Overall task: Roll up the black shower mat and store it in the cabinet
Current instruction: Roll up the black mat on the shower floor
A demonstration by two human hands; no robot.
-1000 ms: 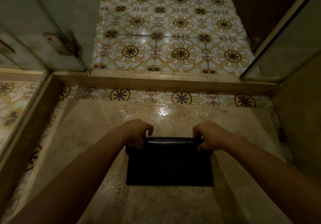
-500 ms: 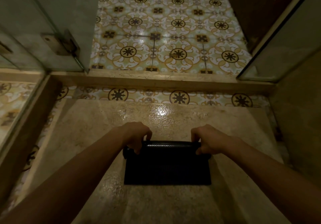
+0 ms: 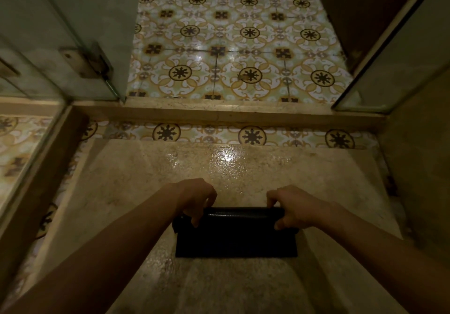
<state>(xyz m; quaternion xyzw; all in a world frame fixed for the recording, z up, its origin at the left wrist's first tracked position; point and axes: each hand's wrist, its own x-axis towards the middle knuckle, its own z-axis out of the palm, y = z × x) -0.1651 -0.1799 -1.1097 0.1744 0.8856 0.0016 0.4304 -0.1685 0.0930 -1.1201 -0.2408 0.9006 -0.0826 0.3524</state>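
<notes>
Nearest, two bare forearms reach in from the lower corners toward the middle of the wet stone floor (image 3: 136, 192). Between them lies the mat (image 3: 236, 243) — black, its near part flat on the stone, its far edge wound into a tight roll that runs left to right. The left hand (image 3: 194, 199) is closed over the roll's left end, fingers curled down across the top, thumb on the far side. The right hand (image 3: 289, 209) grips the right end the same way, knuckles up, fingertips tucked against the near face of the roll. Both hands sit on top of the roll, one at each end, with its glossy middle bare between them.

Beyond the hands a light glints off the stone. Farther on runs a strip of patterned tile, then a raised curb (image 3: 219, 116) across the whole width. A glass door (image 3: 73, 33) with a metal hinge (image 3: 90, 60) stands far left — another glass panel (image 3: 401, 53) far right. Past the curb spreads the tiled floor (image 3: 233, 33), yellow and white with dark rosettes.
</notes>
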